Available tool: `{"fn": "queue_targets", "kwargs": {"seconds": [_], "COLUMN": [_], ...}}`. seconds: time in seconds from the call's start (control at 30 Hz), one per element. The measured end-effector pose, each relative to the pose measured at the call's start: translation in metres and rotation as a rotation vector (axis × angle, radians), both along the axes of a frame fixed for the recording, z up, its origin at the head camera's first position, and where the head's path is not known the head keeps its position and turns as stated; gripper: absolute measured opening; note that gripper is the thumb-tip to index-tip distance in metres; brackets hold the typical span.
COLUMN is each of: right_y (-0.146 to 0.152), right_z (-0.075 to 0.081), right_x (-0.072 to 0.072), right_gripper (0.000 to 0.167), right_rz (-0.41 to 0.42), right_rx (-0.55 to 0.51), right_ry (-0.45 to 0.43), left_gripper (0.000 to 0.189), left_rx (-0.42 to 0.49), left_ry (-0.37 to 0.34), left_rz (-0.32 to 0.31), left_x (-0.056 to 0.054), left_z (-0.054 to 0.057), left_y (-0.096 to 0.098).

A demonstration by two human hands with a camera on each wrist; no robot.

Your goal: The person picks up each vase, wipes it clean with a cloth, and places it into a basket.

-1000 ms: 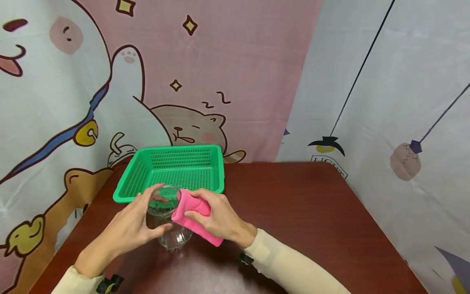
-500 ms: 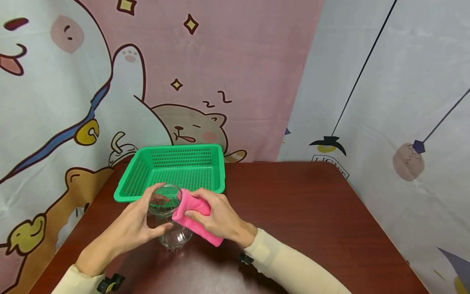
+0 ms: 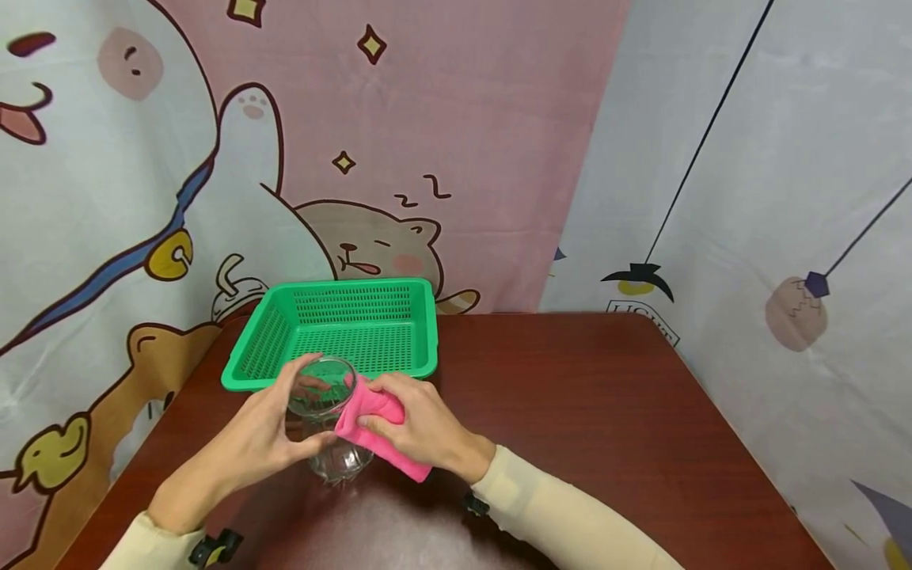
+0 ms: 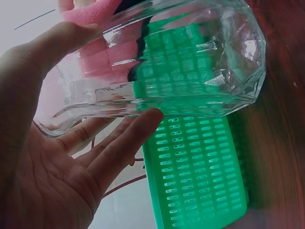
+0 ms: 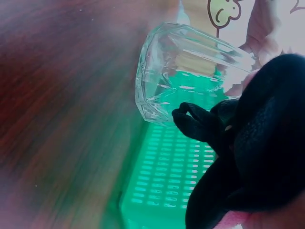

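My left hand (image 3: 245, 431) holds a clear glass jar (image 3: 338, 463) near its rim, thumb on the near side and fingers on the far side. The faceted base of the jar (image 4: 238, 62) shows in the left wrist view. Pinched in my right hand (image 3: 431, 427), a folded pink cloth (image 3: 385, 405) lies against the jar's right side below the rim. Bunched black fabric (image 5: 267, 129) fills much of the right wrist view, beside the jar (image 5: 159, 62), with pink at its lower edge. It covers most of my right hand there.
Behind the jar, a green perforated plastic basket (image 3: 420, 340) stands on the dark red-brown table (image 3: 570, 404). A cartoon-printed curtain (image 3: 484, 142) hangs along the table's back and sides.
My right hand has shifted slightly down with the pink cloth along the jar's side, showing more of the rim. My left hand and the jar have stayed almost still.
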State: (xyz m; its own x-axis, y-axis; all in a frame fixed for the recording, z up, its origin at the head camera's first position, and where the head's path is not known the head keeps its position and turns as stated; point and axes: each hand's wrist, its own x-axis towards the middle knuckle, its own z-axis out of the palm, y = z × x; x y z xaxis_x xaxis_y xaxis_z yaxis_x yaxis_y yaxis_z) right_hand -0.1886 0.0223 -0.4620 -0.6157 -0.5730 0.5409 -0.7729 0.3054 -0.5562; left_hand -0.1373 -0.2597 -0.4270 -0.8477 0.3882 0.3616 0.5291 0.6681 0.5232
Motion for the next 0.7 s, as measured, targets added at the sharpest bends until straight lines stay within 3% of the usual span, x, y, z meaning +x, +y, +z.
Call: {"fn": "queue_targets", "kwargs": {"seconds": [0.47, 0.7], "right_y": [0.0031, 0.0077], "right_z": [0.0026, 0.0008], "right_x": [-0.0012, 0.0010], "right_gripper": [0.037, 0.040], "right_rz": [-0.007, -0.040], "right_rx": [0.121, 0.265], "right_ry": [0.011, -0.063], "left_gripper": [0.113, 0.114], "left_rx": [-0.010, -0.021], "left_ry": [0.002, -0.012], "left_rz": [0.012, 0.026], "left_x": [-0.0004, 0.0007], "left_z": [-0.0010, 0.0003], "left_y": [0.0009, 0.0012]}}
